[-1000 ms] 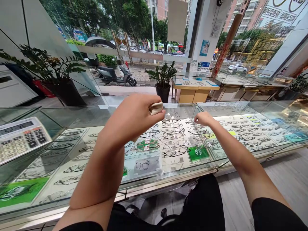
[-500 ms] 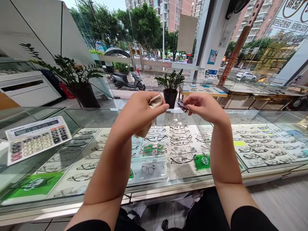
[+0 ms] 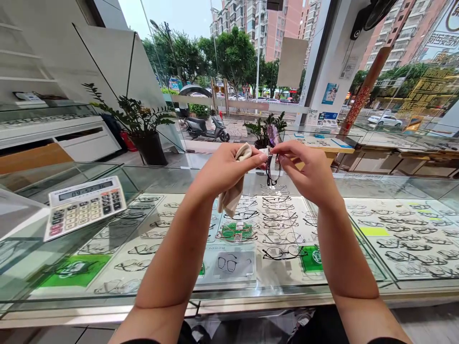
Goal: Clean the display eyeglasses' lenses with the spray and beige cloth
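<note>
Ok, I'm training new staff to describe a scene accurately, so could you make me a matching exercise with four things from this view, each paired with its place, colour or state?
Column one
1. cloth
2. held eyeglasses
3. calculator
4. scooter

Column two
A. parked outdoors
B. dark-framed, at the fingertips of the right hand
C. pale, with digits showing
D. beige, hanging from the left hand

Right pairs: 1-D, 2-B, 3-C, 4-A
</note>
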### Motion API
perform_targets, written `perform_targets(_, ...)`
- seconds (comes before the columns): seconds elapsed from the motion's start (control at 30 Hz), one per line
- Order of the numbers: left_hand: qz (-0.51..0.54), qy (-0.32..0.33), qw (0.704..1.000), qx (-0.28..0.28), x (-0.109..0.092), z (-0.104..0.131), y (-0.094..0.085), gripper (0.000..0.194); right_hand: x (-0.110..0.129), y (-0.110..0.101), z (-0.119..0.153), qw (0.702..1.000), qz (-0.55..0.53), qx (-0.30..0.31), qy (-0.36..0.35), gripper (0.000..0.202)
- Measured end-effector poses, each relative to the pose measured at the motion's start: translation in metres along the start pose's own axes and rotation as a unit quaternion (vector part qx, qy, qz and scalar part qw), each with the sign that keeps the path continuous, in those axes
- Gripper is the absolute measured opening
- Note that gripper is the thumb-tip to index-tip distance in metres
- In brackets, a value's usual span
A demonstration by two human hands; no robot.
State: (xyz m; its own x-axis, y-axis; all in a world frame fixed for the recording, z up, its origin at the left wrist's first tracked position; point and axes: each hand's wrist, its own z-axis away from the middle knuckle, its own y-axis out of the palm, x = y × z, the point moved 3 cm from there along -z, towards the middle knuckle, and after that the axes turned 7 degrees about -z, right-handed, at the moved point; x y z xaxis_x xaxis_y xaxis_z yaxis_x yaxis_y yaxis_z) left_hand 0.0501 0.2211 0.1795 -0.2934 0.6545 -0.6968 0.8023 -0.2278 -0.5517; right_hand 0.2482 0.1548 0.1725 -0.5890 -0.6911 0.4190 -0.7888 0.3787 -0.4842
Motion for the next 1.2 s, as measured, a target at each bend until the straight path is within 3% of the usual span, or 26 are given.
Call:
perform_targets(0.17,0.001,-0.019,1.0,-0.007,0.007,-0.002,-0.001,0.037,-0.003,0.001,0.0,1.0,-0.005,0.0,-0.006,0.026)
perform_targets(0.4,-0.019,-0.016,0.994,-0.104,0.011,-0.005,-0.003,0.037,-0.003,0.003,0.0,1.0,-0.002,0.015,-0.012,0.026)
perform_targets(0.7,0.038,0.012,0.995,-0.088,0.02,-0.012,0.001,0.032,-0.001,0.005,0.001,0.999,-0.032,0.037,-0.014,0.022)
perform_targets(0.9,0.088,0.013,0.99,-0.106,0.026,-0.016,0.008,0.026,-0.003,0.008,-0.001,0.996,-0.087,0.004,-0.02,0.016)
perform_targets(1.07,0.114,0.032,0.981,-0.154,0.023,-0.019,0.011,0.022,-0.005,0.011,-0.003,0.992,-0.114,-0.038,-0.049,0.012)
perform_targets(1.2,0.133,0.054,0.976,-0.165,0.022,-0.02,0.012,0.023,-0.009,0.016,-0.004,0.985,-0.164,-0.061,-0.009,0.006)
